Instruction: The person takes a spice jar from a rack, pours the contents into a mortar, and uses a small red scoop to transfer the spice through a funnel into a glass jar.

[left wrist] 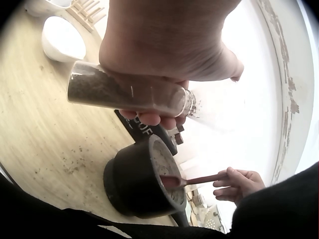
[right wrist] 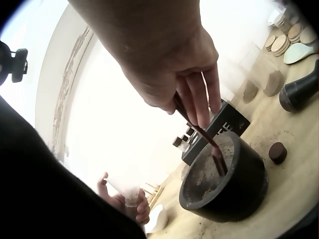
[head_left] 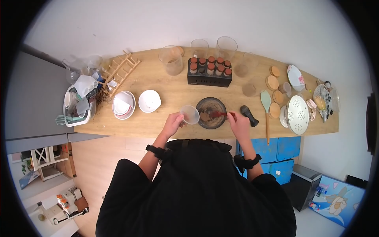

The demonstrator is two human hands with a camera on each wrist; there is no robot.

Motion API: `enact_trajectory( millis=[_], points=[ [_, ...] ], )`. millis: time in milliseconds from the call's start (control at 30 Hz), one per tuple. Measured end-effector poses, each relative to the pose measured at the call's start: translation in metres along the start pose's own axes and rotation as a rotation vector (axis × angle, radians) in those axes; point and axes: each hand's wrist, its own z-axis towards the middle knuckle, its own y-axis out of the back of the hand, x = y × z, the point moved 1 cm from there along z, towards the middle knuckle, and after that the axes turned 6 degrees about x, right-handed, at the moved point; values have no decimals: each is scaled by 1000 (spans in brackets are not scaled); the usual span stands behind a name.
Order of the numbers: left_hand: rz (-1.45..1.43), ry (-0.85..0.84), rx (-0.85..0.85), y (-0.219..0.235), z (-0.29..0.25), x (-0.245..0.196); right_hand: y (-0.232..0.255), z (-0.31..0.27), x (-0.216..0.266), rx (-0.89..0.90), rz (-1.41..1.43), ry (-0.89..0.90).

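My left hand (head_left: 172,124) grips a glass bottle (left wrist: 124,92) with brown powder inside, tilted in the left wrist view. A clear, wide-mouthed funnel (head_left: 190,114) stands at its neck, just left of the black mortar (head_left: 202,123). My right hand (head_left: 239,125) pinches the handle of a reddish-brown spoon (right wrist: 203,133); the spoon's bowl (left wrist: 172,182) is inside the mortar, over brown powder. In the right wrist view, the left hand (right wrist: 130,205) is around the bottle's neck. A dark round cap (right wrist: 277,153) lies beside the mortar.
Behind the mortar stands a black rack (head_left: 209,80) of red-capped bottles, with clear containers around it. A black pestle (head_left: 248,115), a green spatula (head_left: 265,101), wooden lids and a white colander (head_left: 297,115) lie to the right. White bowls (head_left: 149,101) and a dish basket are left.
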Motion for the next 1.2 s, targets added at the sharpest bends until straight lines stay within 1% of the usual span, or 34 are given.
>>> enact_trajectory(
  millis=[33, 100, 133, 200, 233, 300, 333, 400, 500, 533, 600, 667, 733, 800, 833, 867, 900, 933, 967, 1000, 1033, 1067, 1100, 1133, 1200],
  points=[
    [-5, 6, 1, 0, 0, 1, 2, 2, 0, 0, -1, -2],
    [-9, 10, 3, 1, 0, 2, 3, 6, -2, 123, 251, -277],
    [-12, 16, 4, 0, -1, 2, 1, 6, -7, 123, 251, -277],
    [-15, 19, 2, 2, -1, 5, -12, 3, -26, 56, 727, -480],
    [-26, 6, 12, 4, -1, 6, -13, 1, -29, 59, 726, -478],
    [-39, -7, 21, 6, -2, 10, -16, -4, -36, 36, 820, -560],
    [-39, -4, 18, 6, -3, 9, -17, -5, -38, 37, 820, -560],
    [-38, 0, 15, 6, -3, 10, -20, -7, -40, 34, 926, -612],
    [-29, 15, 3, 8, -3, 12, -23, -11, -47, 53, 952, -619],
    [16, 20, -7, 8, -3, 12, -22, -12, -48, 51, 955, -620],
    [64, 24, -14, 7, -1, 15, -19, -16, -51, 45, 1064, -605],
    [207, 30, -60, 7, 4, 20, -10, -20, -45, 28, 1074, -592],
    [251, -2, -60, 5, 8, 23, 4, -23, -34, 7, 1080, -578],
    [293, -34, -62, 4, 11, 22, 22, -26, -13, -37, 1034, -489],
    [323, -72, -54, 3, 13, 21, 30, -28, 0, -39, 1033, -489],
    [353, -111, -46, 2, 15, 17, 37, -31, 18, -35, 958, -379],
    [352, -111, -43, 0, 16, 13, 43, -33, 35, -30, 882, -271],
    [349, -214, -34, -5, 17, 0, 47, -37, 52, -32, 881, -272],
    [345, -317, -25, -9, 17, -12, 51, -40, 72, 54, 664, -83],
    [344, -318, -23, -12, 17, -19, 54, -43, 84, 139, 442, 103],
    [298, -375, -28, -14, 17, -25, 57, -46, 88, 138, 441, 104],
    [252, -433, -35, -15, 17, -31, 60, -48, 90, 51, 353, 182],
    [251, -435, -37, -15, 16, -36, 64, -48, 94, -37, 265, 258],
    [220, -425, -27, -16, 16, -39, 70, -47, 101, -36, 263, 259],
    [188, -414, -15, -18, 15, -38, 81, -44, 115, 56, 119, 324]
  ],
)
